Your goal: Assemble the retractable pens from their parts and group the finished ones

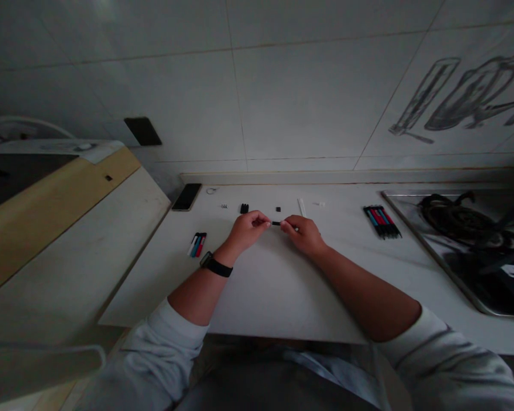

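Observation:
My left hand (249, 227), with a dark watch on its wrist, is closed in a pinch near the middle of the white counter. What its fingertips hold, if anything, is too small to make out. Facing it, my right hand (302, 233) pinches a short black pen part (276, 223) that points towards the left fingertips. Just beyond the hands lie a cluster of black pen parts (244, 209), a small black piece (278, 209) and thin white sticks (301, 206). Small springs (224, 206) lie farther left, and tiny clear pieces (321, 204) are to the right.
White, blue and red pen barrels (197, 245) lie left of my left wrist. Several pens (382, 221) with black ends lie at right, beside a gas stove (454, 268). A phone (187, 197) and a ring (212, 190) are at the back left. A tiled wall (300, 108) rises behind.

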Available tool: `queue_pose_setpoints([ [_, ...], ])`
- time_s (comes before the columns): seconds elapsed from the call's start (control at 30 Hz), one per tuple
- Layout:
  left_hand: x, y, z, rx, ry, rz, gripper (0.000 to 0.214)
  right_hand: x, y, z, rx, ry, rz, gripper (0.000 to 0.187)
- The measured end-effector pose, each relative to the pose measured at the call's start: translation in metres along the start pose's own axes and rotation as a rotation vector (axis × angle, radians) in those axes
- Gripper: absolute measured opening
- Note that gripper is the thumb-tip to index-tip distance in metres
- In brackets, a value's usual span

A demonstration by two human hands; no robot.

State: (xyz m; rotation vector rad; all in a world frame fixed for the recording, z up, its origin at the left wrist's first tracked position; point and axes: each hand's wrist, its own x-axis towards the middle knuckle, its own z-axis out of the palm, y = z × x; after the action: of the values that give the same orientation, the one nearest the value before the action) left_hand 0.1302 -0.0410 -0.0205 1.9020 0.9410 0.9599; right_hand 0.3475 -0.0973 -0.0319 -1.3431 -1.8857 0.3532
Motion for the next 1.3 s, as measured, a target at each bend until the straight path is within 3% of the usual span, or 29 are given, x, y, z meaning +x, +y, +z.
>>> queue_pose_setpoints([
  [0.23,-0.001,-0.004,0.002,0.083,-0.010,0.096,0.005,-0.001,-0.001,0.000,-0.018,-0.009,0.057,0.044],
  [0.3,-0.002,-0.005,0.002,0.102,-0.004,0.123,0.006,0.000,0.001,0.002,-0.021,-0.001,0.053,0.040],
  [0.47,-0.006,-0.001,0.002,0.276,-0.020,0.238,0.035,-0.001,0.002,0.005,-0.028,0.002,-0.030,0.015],
  [0.6,-0.006,0.004,0.001,0.417,-0.097,0.313,0.008,-0.003,0.001,0.006,-0.046,-0.029,-0.104,0.011],
  [0.87,-0.003,-0.005,0.001,0.497,-0.042,0.239,0.002,0.012,0.010,-0.008,-0.237,0.006,-0.008,0.032],
  [1.07,-0.003,-0.006,0.002,0.541,-0.069,0.195,0.004,0.044,0.038,-0.009,-0.523,-0.113,0.138,0.033],
  [1.3,-0.003,-0.006,0.000,0.537,-0.065,0.199,0.005,0.051,0.052,0.001,-0.538,-0.172,0.090,0.033],
])
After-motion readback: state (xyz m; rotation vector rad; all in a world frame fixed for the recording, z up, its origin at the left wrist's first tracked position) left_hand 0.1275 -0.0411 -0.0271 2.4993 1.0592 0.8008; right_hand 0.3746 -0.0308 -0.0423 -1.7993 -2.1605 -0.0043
